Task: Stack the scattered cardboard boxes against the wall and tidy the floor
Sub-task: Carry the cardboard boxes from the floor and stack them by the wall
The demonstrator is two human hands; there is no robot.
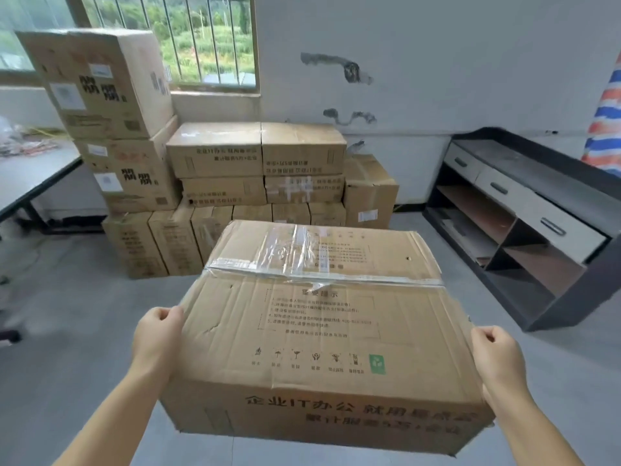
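A large brown cardboard box [322, 324] sealed with clear tape is filling the lower centre of the frame, held clear of the grey floor [67, 331]. The left hand [158, 334] is gripping its left top edge, fingers curled over the rim; the right hand [497, 354] is clutching the right edge likewise. A stack of brown cardboard boxes [221, 183] is standing against the white wall [437, 62] at centre, under the barred window [201, 42]. A dark shelf unit with white drawers [524, 210] is sitting at right.

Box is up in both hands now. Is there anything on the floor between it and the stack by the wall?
Nothing visible. The left hand and right hand hold the carried box, and the bare floor runs to the stacked boxes. The carried box hides the floor directly beneath and just ahead of it.
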